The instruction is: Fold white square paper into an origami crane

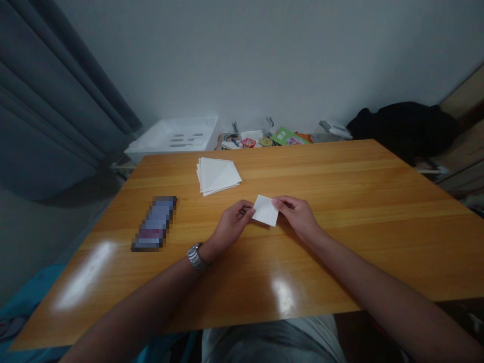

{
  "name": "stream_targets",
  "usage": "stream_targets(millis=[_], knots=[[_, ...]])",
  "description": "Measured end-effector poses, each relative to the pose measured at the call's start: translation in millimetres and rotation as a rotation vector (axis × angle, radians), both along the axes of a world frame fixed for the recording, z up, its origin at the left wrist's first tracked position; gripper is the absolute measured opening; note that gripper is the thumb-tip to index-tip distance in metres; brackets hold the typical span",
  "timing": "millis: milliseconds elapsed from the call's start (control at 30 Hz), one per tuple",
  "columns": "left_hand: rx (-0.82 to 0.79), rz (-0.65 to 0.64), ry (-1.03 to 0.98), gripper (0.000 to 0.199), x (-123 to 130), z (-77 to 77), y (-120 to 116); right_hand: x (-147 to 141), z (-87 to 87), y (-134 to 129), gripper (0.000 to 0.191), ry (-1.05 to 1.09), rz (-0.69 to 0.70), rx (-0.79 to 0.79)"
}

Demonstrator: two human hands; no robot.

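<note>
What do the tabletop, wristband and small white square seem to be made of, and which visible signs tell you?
Tabletop: wood or wood-look laminate, glossy; streaky grain, bright reflections.
Wristband: probably metal, shiny; silvery, glinting links.
Small white square: probably paper, matte; thin, no shine.

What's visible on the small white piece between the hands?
The small white piece looks like paper, four-sided and nearly square, plain, with no print readable. Faint lines may be creases; layers can't be counted. It sits turned at an angle near the middle of the wooden table, apart from the stack of white sheets. The left hand pinches its left corner, the right hand its upper right corner. Whether it touches the tabletop is unclear.
</note>
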State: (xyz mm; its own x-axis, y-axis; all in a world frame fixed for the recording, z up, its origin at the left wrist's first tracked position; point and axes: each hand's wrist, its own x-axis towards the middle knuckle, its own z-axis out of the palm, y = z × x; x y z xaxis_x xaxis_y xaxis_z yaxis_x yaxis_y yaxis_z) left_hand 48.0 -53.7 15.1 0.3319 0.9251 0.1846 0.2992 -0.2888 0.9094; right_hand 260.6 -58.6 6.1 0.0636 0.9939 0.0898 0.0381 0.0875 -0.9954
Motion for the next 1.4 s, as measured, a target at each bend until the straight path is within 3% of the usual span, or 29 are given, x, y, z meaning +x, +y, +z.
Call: stream_targets(millis=[267,533,700,1033,1400], knots=[[0.068,0.010,0.094,0.024,-5.4,4.5,-1.9,1.6,2.6,-0.3,0.030,-0.083,0.169,0.019],[0.059,-0.163,0.176,0.022,-5.6,11.2,-6.2,0.9,6.7,-8.5,0.031,-0.160,0.333,0.047],[0.047,-0.145,0.153,0.023,-6.6,9.7,-4.1,2.0,9.4,-9.8,0.029,-0.260,0.327,0.104],[0.039,-0.142,0.159,0.022,-11.4,18.0,1.2,8.4,7.2,-1.1,0.035,-0.205,0.379,0.002],[0.137,-0.119,0.204,0.018,-10.0,8.1,0.0,-0.9,3.4,-5.5,0.033,-0.200,0.370,0.028]])
